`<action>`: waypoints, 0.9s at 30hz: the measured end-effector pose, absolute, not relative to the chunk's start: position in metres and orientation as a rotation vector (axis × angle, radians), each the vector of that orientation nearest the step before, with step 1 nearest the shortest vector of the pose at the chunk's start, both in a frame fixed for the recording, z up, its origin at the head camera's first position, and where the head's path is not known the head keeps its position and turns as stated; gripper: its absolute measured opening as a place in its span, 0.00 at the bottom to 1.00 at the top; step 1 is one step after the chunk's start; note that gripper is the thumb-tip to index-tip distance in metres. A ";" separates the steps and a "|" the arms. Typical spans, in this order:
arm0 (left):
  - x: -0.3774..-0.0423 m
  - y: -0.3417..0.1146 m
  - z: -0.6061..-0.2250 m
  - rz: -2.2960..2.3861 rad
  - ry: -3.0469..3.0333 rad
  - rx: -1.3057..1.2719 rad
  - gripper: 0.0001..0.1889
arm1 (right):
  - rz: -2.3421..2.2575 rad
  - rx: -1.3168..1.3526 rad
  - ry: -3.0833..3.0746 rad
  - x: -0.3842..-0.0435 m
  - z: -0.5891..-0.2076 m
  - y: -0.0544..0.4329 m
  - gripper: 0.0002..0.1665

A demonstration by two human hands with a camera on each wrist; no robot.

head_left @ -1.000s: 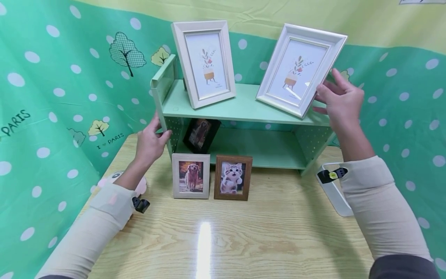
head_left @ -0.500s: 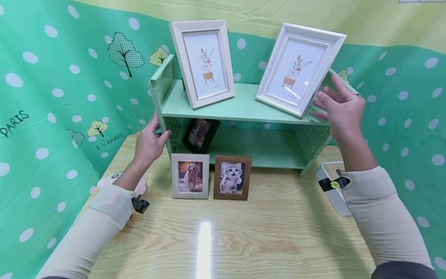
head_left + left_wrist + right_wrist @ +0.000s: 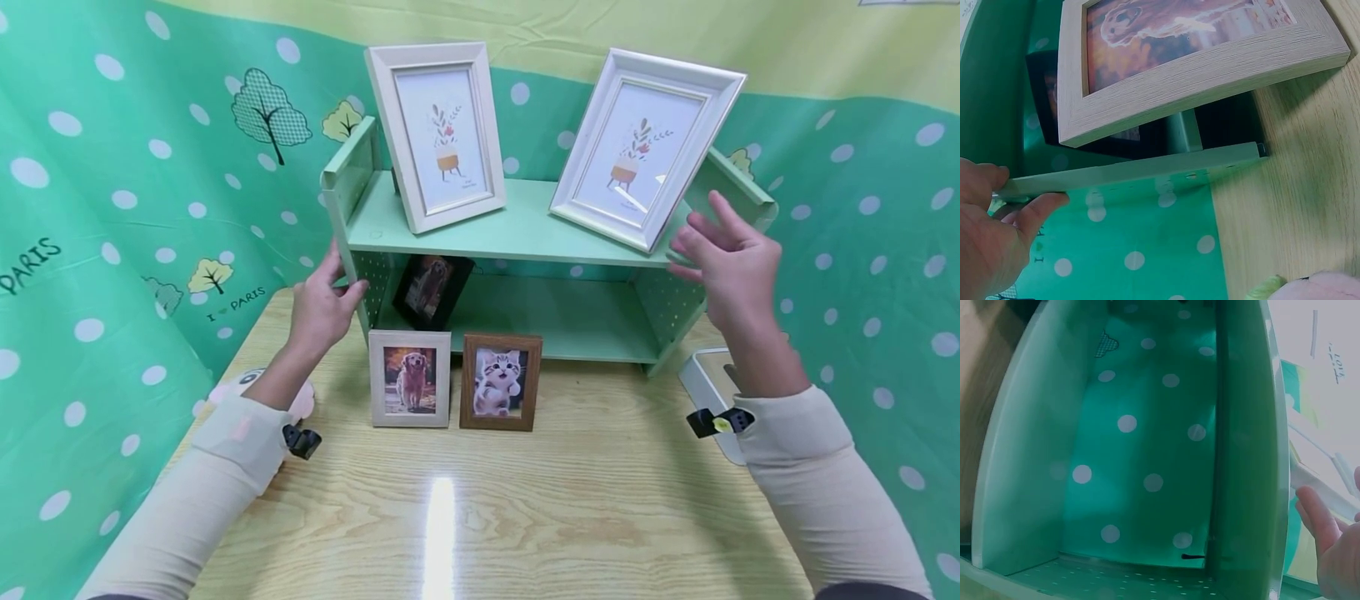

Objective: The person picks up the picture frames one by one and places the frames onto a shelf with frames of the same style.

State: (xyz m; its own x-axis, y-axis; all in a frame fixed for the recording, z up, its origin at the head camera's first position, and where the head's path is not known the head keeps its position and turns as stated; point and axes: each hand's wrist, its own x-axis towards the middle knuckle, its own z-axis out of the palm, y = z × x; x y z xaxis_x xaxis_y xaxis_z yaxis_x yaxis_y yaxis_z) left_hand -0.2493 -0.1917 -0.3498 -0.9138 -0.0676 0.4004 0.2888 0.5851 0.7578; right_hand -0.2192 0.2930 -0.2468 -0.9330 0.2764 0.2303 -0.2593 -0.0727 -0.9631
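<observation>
A green two-tier shelf [image 3: 525,246] stands on the table. My left hand [image 3: 318,308] grips the edge of its left side panel [image 3: 1129,170], thumb on one face and fingers on the other. On the top tier, two white picture frames with potted-plant prints stand tilted: the left frame [image 3: 438,137] and the right frame [image 3: 648,150]. My right hand [image 3: 738,271] holds nothing, its fingers spread and lightly bent beside the right frame's lower corner. A black frame [image 3: 431,292] leans on the lower tier. In front stand a pale dog-photo frame [image 3: 410,379] and a brown kitten-photo frame [image 3: 500,382].
A white-rimmed object [image 3: 708,400] lies on the wooden table [image 3: 540,508] under my right forearm. Behind my left forearm sits a pink and white plush-like thing [image 3: 302,402], partly hidden. A green dotted curtain [image 3: 112,275] surrounds the table.
My right hand has come off the right white frame and moved down, uncovering the shelf's right side panel. The frame stays standing. My left hand keeps its grip on the shelf.
</observation>
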 end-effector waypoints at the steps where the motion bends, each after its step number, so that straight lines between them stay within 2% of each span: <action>1: -0.249 -0.192 -0.350 -1.261 -2.428 -0.180 0.45 | 2.066 -0.018 -1.856 -0.217 -0.249 0.293 0.45; 18: -0.248 -0.189 -0.350 -1.219 -2.433 -0.192 0.44 | 2.031 0.019 -1.888 -0.191 -0.289 0.286 0.42; 27: -0.248 -0.191 -0.351 -1.224 -2.432 -0.183 0.44 | 1.966 0.058 -1.988 -0.186 -0.306 0.276 0.36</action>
State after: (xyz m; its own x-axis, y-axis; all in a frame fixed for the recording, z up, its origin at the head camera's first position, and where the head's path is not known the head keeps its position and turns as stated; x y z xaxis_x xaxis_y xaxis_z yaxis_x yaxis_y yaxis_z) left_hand -0.2482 -0.1910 -0.3507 -0.9076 -0.0650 0.4149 0.2945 0.6058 0.7391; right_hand -0.1861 0.2763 -0.3063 -0.9405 0.2089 0.2682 -0.2658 0.0398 -0.9632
